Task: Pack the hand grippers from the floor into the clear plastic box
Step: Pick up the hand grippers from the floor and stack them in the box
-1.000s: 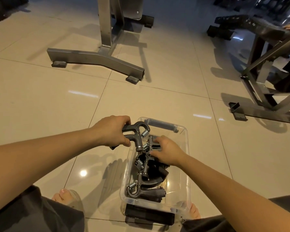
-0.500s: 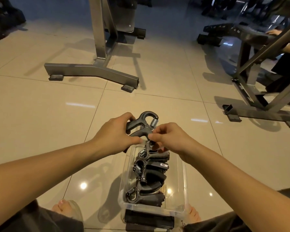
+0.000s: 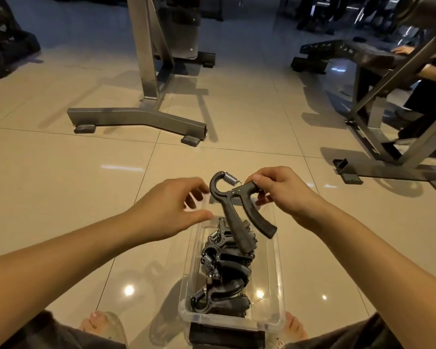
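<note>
Head view: glossy tiled floor [image 3: 48,210], gym frames [image 3: 136,117] beyond; right hand [image 3: 285,195] pinches hand gripper [image 3: 233,210] over clear plastic box [image 3: 278,273], left hand [image 3: 169,210] spread.

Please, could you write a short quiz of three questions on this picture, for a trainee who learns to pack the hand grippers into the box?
1. True or false: the left hand grips the hand gripper that is up in the air.
2. Where is that hand gripper? A: lying on the floor. B: held above the clear plastic box. C: lying at the bottom of the box.
3. Fill in: the ___ hand pinches its handle.

Key: 1 false; 2 B; 3 right hand.
</note>
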